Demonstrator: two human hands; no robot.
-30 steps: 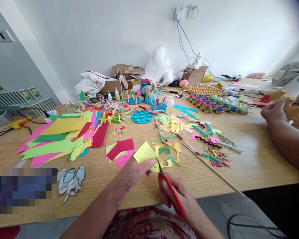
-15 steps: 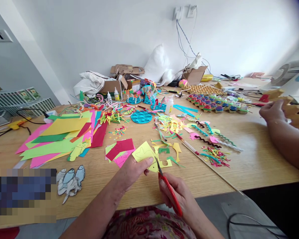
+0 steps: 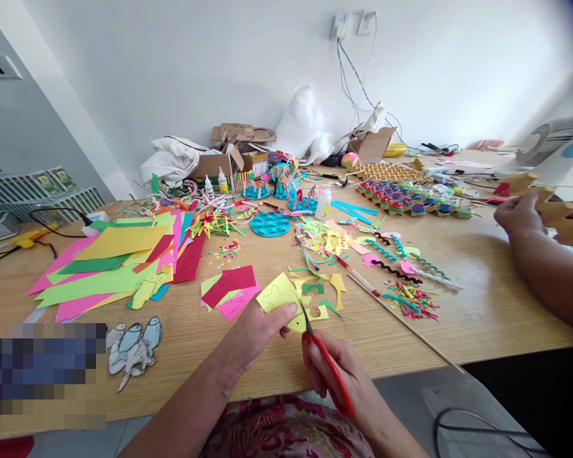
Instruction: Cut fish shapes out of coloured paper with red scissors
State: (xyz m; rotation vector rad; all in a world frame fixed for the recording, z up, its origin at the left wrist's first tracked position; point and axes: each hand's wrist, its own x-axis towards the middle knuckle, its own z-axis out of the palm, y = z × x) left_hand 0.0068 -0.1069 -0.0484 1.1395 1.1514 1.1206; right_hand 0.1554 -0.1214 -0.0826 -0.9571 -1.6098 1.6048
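Note:
Between the thumb and fingers of my left hand [image 3: 262, 324] is a piece of yellow paper [image 3: 277, 291] with a drawn outline and a small dark dot near its lower end. My right hand [image 3: 332, 366] is closed round the red handles of a pair of scissors [image 3: 337, 381]. Their blades lie against the right edge of the yellow paper, close to my left thumb. Just beyond are yellow and green paper offcuts [image 3: 337, 286]. Left of the paper rests a small pile of red, pink and light green pieces [image 3: 232, 286] with drawn lines.
Coloured paper sheets [image 3: 109, 267] are stacked at left, with fish cutouts [image 3: 136, 346] nearer me. A thin stick [image 3: 410, 327] crosses the right side. Another person's arm [image 3: 544, 267] reaches over an egg carton [image 3: 566, 216]. A blue disc [image 3: 270, 224] and glue bottles [image 3: 323, 202] stand further back.
The yellow paper has turned slightly and shifted a little right with my left hand. The scissors stay at its edge, their blades closer together. The other person's hand has moved slightly left.

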